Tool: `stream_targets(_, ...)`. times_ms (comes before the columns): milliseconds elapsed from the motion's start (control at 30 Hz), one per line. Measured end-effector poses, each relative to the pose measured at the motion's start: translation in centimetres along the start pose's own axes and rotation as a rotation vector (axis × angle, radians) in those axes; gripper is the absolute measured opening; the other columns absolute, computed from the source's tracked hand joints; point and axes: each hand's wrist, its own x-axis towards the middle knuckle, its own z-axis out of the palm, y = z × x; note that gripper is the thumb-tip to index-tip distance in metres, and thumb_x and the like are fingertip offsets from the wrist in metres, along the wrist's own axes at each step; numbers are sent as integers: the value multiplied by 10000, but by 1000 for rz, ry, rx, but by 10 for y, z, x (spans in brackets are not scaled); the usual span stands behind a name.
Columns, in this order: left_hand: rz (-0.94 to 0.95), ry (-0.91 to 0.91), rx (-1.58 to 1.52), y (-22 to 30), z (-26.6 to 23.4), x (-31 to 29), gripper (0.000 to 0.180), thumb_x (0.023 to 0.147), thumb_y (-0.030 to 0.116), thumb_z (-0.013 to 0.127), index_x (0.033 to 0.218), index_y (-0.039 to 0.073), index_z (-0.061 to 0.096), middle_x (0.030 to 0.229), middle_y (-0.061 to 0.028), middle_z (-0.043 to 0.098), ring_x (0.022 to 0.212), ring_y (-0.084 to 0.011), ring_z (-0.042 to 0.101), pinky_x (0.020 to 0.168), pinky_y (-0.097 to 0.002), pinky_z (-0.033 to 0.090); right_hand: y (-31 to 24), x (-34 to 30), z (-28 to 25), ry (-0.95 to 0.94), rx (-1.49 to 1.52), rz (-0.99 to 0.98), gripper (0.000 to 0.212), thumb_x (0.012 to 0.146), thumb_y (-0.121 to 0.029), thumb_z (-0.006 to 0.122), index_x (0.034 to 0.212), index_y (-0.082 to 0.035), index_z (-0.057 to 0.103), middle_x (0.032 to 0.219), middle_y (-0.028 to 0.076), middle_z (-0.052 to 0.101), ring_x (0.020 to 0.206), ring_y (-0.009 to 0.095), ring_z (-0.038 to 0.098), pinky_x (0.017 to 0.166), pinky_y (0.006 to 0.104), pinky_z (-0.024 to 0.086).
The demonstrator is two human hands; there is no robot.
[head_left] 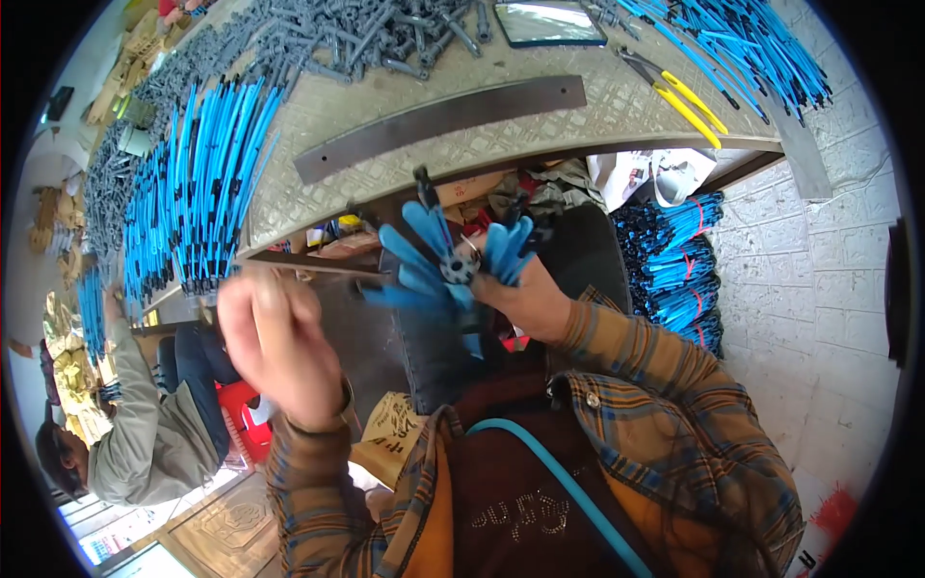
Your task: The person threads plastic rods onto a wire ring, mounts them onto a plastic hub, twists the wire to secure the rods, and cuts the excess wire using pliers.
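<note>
My right hand (528, 299) is closed around a round grey hub (460, 268) with holes in its face. Blue strips with black tips (409, 258) fan out from the hub on several sides; some are blurred. To the left, apart from the hub, my left hand (275, 337) is raised with its fingers curled in. Motion smears it, and whatever lies between its fingers is hidden. Just beyond that hand, a row of blue sticks with black ends (198, 188) lies along the table's left part.
On the patterned table (434, 144) lie a dark flat bar (443, 125), yellow-handled pliers (679, 101), a heap of grey plastic parts (337, 37) and more blue sticks (737, 48). Tied blue bundles (679, 270) are stacked at the right. Another person (159, 414) sits at the left.
</note>
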Motion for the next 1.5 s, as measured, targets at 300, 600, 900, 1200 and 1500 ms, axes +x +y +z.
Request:
stream_targets(300,-42,51,323,-40,34,-33,363,756,11,654,1106,-27,566,979,-115,624,869,-179,594,804,-280,453,40,25,49,119,-68,-335,354,772,-56,656,1101,-46,526,956,74,506,901,139,506,789,263,416)
stream_targets(600,-46,-239,360,-26,3,-16,274,729,51,675,986,-12,602,941,-117,634,852,-204,601,783,-293,456,9,1,30,-95,-725,-589,381,808,-170,641,1117,-17,480,1037,126,522,969,215,537,820,312,434)
stream_targets(900,87,-509,421,-26,-14,-5,366,683,159,730,989,5,601,898,-124,640,829,-276,611,763,-317,469,-17,19,11,-415,-366,-92,209,845,-162,592,987,-19,534,839,133,567,739,239,599,640,309,457)
stream_targets(1200,174,-488,652,-23,4,-4,336,644,148,758,923,35,610,852,-106,647,798,-269,625,715,-323,488,-6,3,16,-234,-683,-213,146,842,-163,573,887,-26,556,817,142,577,765,335,580,631,362,459)
stream_targets(1500,160,-532,574,-34,10,0,244,646,93,723,840,41,585,807,-108,630,738,-286,619,666,-331,491,-6,6,15,-209,-718,-497,127,803,-85,592,918,-35,572,729,141,584,670,304,605,563,342,470)
